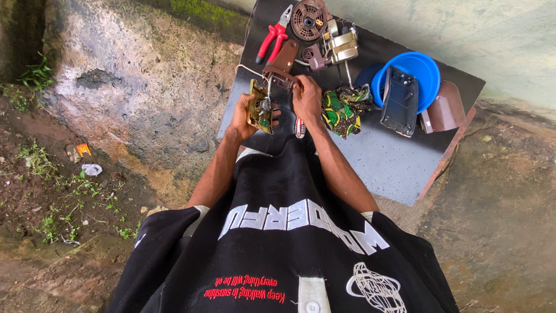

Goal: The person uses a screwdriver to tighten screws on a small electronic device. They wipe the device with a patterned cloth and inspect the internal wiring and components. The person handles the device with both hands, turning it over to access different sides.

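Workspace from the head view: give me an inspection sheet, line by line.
Surface: dark board on rough ground.
Job's things: greenish circuit plate; brown plastic part above it.
Clutter: red pliers, round coil, metal block, patterned cloth, blue bowl holding a dark cover, brown cover.
Grippers: left hand holds the plate; right hand works at its top.
Cables: thin wire.
Surroundings: mossy concrete, soil, weeds.

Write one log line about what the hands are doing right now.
left hand: holds small brass-coloured circuit board | right hand: grip on brown plastic handle part | nearby: red-handled pliers, round blue plastic bowl
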